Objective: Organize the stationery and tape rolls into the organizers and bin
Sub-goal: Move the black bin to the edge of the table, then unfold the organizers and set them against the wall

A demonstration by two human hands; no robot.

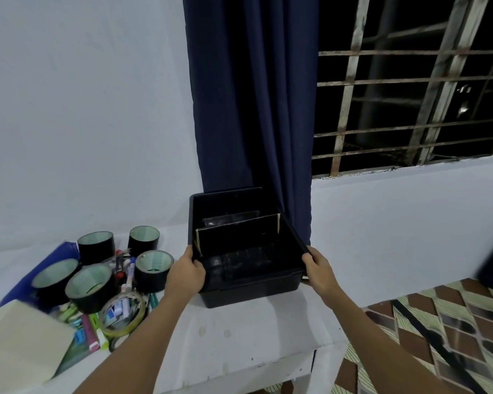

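A black plastic bin [251, 292] stands on the white table, tilted toward me, with dark organizer inserts [236, 234] upright inside it. My left hand [186, 273] grips the bin's left rim and my right hand [319, 270] grips its right rim. Left of the bin stand several black tape rolls [153, 270] with pale green cores. A yellowish clear tape roll [123, 315] lies in front of them over a heap of markers and pens [127, 275].
A beige box [20, 345] sits at the near left on a blue sheet [52, 258]. A dark blue curtain [251, 109] hangs right behind the bin. The table's right edge [325, 348] drops to a patterned floor. A barred window is at the upper right.
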